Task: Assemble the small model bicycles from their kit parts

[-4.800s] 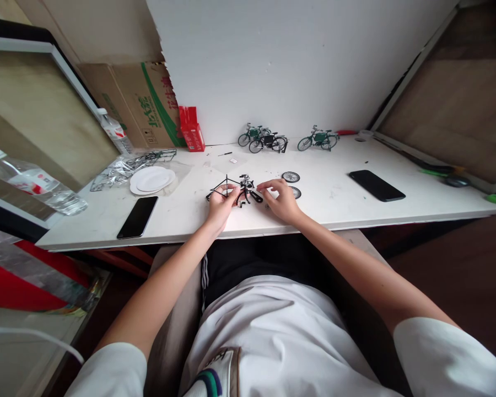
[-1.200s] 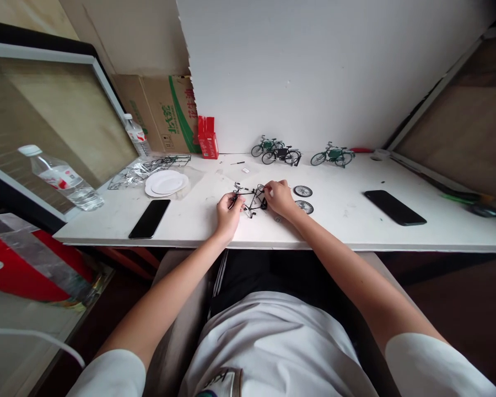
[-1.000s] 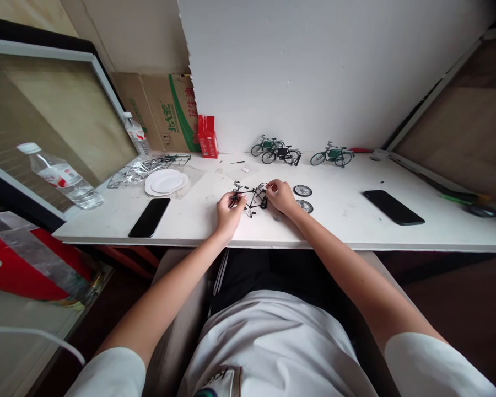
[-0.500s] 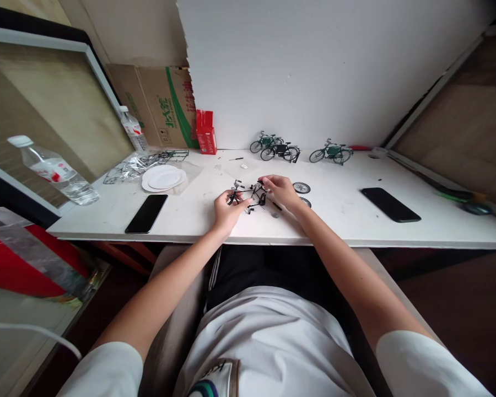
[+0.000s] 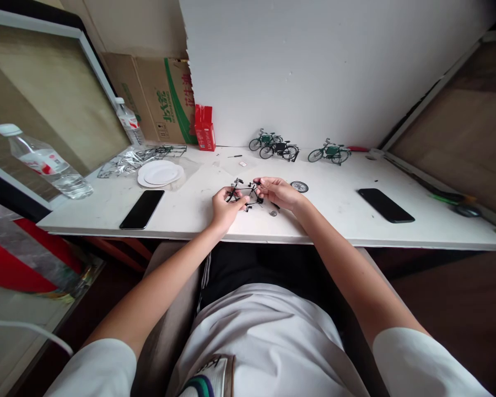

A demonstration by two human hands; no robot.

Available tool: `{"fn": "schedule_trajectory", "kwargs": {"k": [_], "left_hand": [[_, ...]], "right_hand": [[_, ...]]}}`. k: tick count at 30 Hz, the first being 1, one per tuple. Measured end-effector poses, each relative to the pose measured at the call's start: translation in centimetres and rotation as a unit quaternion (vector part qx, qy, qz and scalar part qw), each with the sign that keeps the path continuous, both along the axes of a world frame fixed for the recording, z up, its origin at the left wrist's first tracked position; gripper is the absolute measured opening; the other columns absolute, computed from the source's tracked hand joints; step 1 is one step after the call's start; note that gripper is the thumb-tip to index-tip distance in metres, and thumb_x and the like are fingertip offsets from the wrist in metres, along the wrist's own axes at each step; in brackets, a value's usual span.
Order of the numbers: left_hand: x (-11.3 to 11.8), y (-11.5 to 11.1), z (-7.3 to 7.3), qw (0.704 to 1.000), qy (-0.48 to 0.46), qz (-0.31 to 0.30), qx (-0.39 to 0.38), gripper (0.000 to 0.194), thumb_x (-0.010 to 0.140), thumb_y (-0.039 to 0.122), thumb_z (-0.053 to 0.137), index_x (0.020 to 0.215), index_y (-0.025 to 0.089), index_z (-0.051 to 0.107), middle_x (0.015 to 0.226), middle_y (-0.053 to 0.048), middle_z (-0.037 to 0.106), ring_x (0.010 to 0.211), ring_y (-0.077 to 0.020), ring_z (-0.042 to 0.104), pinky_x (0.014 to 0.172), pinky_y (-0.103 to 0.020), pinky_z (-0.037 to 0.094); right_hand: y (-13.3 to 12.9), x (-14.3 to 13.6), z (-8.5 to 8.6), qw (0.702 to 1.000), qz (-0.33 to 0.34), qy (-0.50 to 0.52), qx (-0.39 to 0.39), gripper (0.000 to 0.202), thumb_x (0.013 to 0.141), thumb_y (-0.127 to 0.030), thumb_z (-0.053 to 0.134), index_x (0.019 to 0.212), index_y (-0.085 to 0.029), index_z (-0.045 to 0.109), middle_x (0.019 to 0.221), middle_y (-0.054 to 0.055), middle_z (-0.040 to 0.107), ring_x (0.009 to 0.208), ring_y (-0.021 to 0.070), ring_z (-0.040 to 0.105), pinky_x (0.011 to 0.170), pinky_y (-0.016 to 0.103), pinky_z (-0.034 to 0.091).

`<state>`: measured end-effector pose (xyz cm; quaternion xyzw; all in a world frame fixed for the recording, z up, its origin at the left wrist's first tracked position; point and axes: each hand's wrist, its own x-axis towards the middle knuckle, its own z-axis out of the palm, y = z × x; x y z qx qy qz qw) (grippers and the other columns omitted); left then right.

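My left hand (image 5: 224,209) is closed around the front end of a small black model bicycle frame (image 5: 248,188), just above the white table. The handlebar sticks up past its fingers. My right hand (image 5: 278,193) has its fingers closed on the rear upper part of the frame, by the black saddle (image 5: 257,181); the fingers partly cover the exact grip. A loose spoked wheel (image 5: 300,187) lies beyond my right wrist. Below that hand, a small round grey piece (image 5: 273,213) rests on the tabletop, near a thin dark part partly hidden by the hand.
At the back stand finished model bicycles, one of them green (image 5: 329,152). Phones lie left (image 5: 142,209) and right (image 5: 386,205). White discs (image 5: 159,173), clear wrapping, a red box (image 5: 205,128) and water bottles (image 5: 49,162) occupy the left side. The table's front edge (image 5: 248,239) runs below my hands.
The right hand's fingers have curled in closer on the frame's rear. A second wheel beside the right wrist is no longer visible. The whole view has shifted slightly.
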<state>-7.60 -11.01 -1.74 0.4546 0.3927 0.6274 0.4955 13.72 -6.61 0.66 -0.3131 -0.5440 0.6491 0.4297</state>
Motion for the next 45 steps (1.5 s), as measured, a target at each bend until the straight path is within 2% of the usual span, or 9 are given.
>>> {"fn": "schedule_trajectory", "kwargs": {"k": [6, 14, 20, 25, 30, 34, 41, 45], "left_hand": [[-0.05, -0.13, 0.24, 1.000, 0.006, -0.023, -0.007, 0.044, 0.065, 0.027, 0.098, 0.096, 0.014, 0.069, 0.106, -0.012, 0.079, 0.080, -0.0188, 0.076, 0.064, -0.030, 0.064], [0.05, -0.09, 0.29, 0.999, -0.015, -0.033, -0.017, 0.046, 0.065, 0.026, 0.099, 0.099, 0.014, 0.071, 0.103, -0.014, 0.083, 0.087, -0.0235, 0.080, 0.069, -0.031, 0.064], [0.02, 0.24, -0.26, 0.999, -0.012, -0.045, 0.001, 0.047, 0.071, 0.039, 0.098, 0.103, 0.013, 0.077, 0.100, -0.013, 0.083, 0.081, -0.0198, 0.078, 0.069, -0.030, 0.063], [-0.10, 0.22, -0.32, 0.999, 0.005, -0.052, 0.005, 0.052, 0.074, 0.052, 0.096, 0.102, 0.013, 0.078, 0.099, -0.014, 0.084, 0.085, -0.0212, 0.080, 0.070, -0.028, 0.063], [-0.07, 0.23, -0.15, 0.998, -0.004, -0.059, -0.002, 0.058, 0.077, 0.065, 0.091, 0.101, 0.014, 0.077, 0.103, -0.016, 0.084, 0.086, -0.0235, 0.082, 0.068, -0.029, 0.063], [0.04, 0.31, -0.20, 0.999, -0.007, -0.049, -0.002, 0.056, 0.078, 0.064, 0.091, 0.099, 0.014, 0.075, 0.100, -0.016, 0.084, 0.084, -0.0229, 0.081, 0.067, -0.029, 0.063], [0.09, 0.42, -0.52, 0.999, 0.001, -0.050, 0.007, 0.052, 0.084, 0.064, 0.086, 0.095, 0.015, 0.076, 0.101, -0.016, 0.084, 0.080, -0.0208, 0.080, 0.066, -0.028, 0.063], [0.09, 0.49, -0.58, 0.999, 0.001, -0.049, 0.006, 0.053, 0.083, 0.065, 0.086, 0.096, 0.015, 0.076, 0.101, -0.015, 0.084, 0.081, -0.0214, 0.080, 0.067, -0.029, 0.063]], "right_hand": [[-0.04, -0.14, 0.09, 1.000, 0.007, 0.002, 0.005, 0.045, 0.082, -0.048, 0.095, 0.111, -0.018, 0.079, 0.083, 0.003, 0.074, 0.078, 0.0154, 0.068, 0.077, 0.029, 0.061], [0.07, 0.01, 0.27, 1.000, 0.009, -0.006, -0.013, 0.044, 0.084, -0.047, 0.093, 0.114, -0.018, 0.079, 0.084, 0.003, 0.075, 0.077, 0.0154, 0.069, 0.075, 0.028, 0.061], [0.13, 0.08, 0.17, 1.000, -0.010, -0.006, -0.010, 0.046, 0.082, -0.048, 0.095, 0.113, -0.019, 0.079, 0.084, 0.002, 0.074, 0.076, 0.0140, 0.070, 0.069, 0.024, 0.059], [0.06, -0.04, 0.34, 1.000, -0.011, -0.012, -0.018, 0.050, 0.080, -0.050, 0.096, 0.113, -0.017, 0.078, 0.081, 0.002, 0.073, 0.071, 0.0128, 0.068, 0.061, 0.022, 0.055], [-0.17, -0.20, 0.65, 1.000, -0.010, -0.020, -0.018, 0.046, 0.078, -0.046, 0.097, 0.109, -0.018, 0.078, 0.089, 0.003, 0.076, 0.072, 0.0117, 0.069, 0.058, 0.021, 0.054], [-0.28, -0.26, 0.79, 0.999, -0.022, -0.023, -0.024, 0.045, 0.079, -0.044, 0.096, 0.109, -0.016, 0.080, 0.089, 0.005, 0.076, 0.072, 0.0134, 0.068, 0.056, 0.022, 0.053], [-0.31, -0.20, 0.83, 0.999, -0.023, -0.037, -0.014, 0.047, 0.081, -0.047, 0.094, 0.112, -0.015, 0.078, 0.079, 0.001, 0.072, 0.066, 0.0112, 0.065, 0.057, 0.022, 0.051], [-0.42, -0.24, 0.90, 0.999, -0.018, -0.035, -0.021, 0.046, 0.080, -0.045, 0.095, 0.111, -0.015, 0.078, 0.084, 0.003, 0.074, 0.069, 0.0126, 0.068, 0.057, 0.023, 0.051]]}}
